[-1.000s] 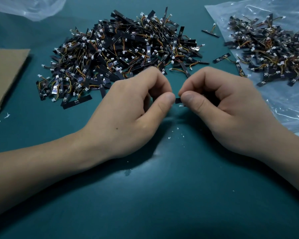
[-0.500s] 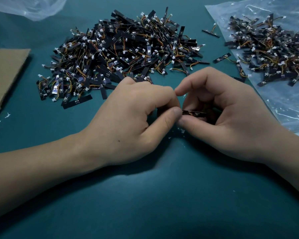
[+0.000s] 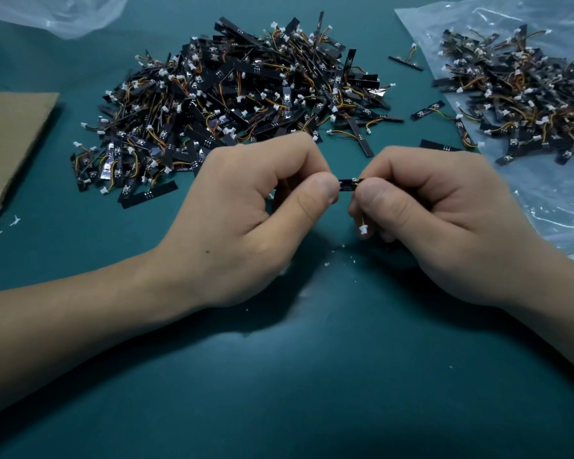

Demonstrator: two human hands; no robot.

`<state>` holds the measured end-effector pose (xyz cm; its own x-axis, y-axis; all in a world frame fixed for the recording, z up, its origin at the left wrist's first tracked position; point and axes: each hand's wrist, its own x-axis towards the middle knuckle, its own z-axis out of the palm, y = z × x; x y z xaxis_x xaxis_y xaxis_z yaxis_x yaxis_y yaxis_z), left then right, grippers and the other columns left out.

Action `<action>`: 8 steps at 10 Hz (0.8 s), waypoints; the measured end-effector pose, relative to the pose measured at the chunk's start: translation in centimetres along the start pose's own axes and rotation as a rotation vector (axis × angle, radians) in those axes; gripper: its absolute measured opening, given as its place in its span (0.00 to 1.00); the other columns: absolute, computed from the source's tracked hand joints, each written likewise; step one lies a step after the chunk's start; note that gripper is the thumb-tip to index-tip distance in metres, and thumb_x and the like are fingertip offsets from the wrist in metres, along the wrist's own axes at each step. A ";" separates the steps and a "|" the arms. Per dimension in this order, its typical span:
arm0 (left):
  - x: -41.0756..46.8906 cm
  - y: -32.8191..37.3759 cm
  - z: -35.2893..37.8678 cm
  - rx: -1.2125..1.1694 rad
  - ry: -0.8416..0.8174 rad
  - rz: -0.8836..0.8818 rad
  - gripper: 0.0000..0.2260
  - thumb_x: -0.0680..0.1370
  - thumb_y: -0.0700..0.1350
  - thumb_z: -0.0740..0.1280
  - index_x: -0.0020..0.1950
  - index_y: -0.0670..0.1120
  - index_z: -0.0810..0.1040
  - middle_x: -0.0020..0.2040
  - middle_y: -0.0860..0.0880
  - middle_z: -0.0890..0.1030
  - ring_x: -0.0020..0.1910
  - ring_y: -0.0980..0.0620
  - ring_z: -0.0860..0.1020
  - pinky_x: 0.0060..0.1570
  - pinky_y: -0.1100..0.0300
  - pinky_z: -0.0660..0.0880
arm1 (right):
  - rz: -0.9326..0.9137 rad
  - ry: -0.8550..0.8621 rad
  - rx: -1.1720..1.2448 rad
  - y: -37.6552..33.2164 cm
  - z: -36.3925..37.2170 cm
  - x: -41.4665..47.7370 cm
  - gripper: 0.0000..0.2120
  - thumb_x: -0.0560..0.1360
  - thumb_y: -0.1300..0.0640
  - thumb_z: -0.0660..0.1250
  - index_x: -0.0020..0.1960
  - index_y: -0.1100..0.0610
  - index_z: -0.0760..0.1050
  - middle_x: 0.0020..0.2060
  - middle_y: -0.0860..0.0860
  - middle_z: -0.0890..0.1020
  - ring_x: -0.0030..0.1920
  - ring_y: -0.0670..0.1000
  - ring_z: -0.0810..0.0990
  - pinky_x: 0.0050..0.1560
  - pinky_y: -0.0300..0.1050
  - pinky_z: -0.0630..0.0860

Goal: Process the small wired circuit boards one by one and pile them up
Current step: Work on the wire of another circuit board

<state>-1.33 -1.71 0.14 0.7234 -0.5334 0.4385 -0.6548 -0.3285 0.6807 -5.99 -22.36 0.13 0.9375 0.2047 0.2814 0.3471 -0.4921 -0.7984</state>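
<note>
A small black board (image 3: 347,184) hangs above the green mat (image 3: 312,376), pinched at its ends by the left hand (image 3: 246,223) and right hand (image 3: 444,226); its white plug (image 3: 363,230) dangles below. The big pile (image 3: 232,107) lies behind, another pile (image 3: 524,94) on plastic (image 3: 560,200) at right.
</note>
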 end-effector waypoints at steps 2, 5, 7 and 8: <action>0.1 0.1 0.0 0.112 -0.073 0.045 0.12 0.82 0.46 0.62 0.41 0.45 0.79 0.33 0.54 0.76 0.36 0.55 0.74 0.45 0.58 0.69 | -0.047 0.009 -0.034 -0.2 -0.1 -0.2 0.11 0.81 0.50 0.64 0.43 0.52 0.80 0.32 0.50 0.82 0.30 0.51 0.78 0.31 0.44 0.73; -0.1 0.4 0.0 0.144 -0.019 0.133 0.11 0.80 0.43 0.63 0.39 0.43 0.79 0.32 0.53 0.75 0.35 0.50 0.73 0.43 0.51 0.68 | -0.058 -0.033 -0.022 -0.3 -0.5 -0.2 0.14 0.79 0.52 0.60 0.36 0.50 0.78 0.29 0.48 0.80 0.29 0.53 0.77 0.31 0.50 0.72; -0.1 0.8 -0.1 0.153 -0.073 0.128 0.08 0.78 0.41 0.67 0.39 0.41 0.80 0.33 0.54 0.72 0.33 0.51 0.69 0.39 0.54 0.68 | -0.060 -0.022 -0.020 -0.4 -0.5 -0.2 0.14 0.78 0.53 0.60 0.36 0.49 0.77 0.27 0.48 0.78 0.27 0.52 0.75 0.29 0.46 0.70; -0.1 0.9 0.1 0.131 -0.088 0.122 0.10 0.78 0.42 0.67 0.39 0.41 0.80 0.33 0.57 0.70 0.31 0.55 0.66 0.36 0.58 0.66 | -0.063 -0.090 0.019 -0.1 -0.6 -0.4 0.14 0.79 0.52 0.60 0.37 0.53 0.78 0.28 0.48 0.78 0.28 0.53 0.75 0.29 0.46 0.70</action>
<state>-2.06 -2.02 0.69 0.6186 -0.6394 0.4566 -0.7637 -0.3526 0.5408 -6.35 -22.91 0.45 0.9076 0.3105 0.2826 0.4036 -0.4602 -0.7908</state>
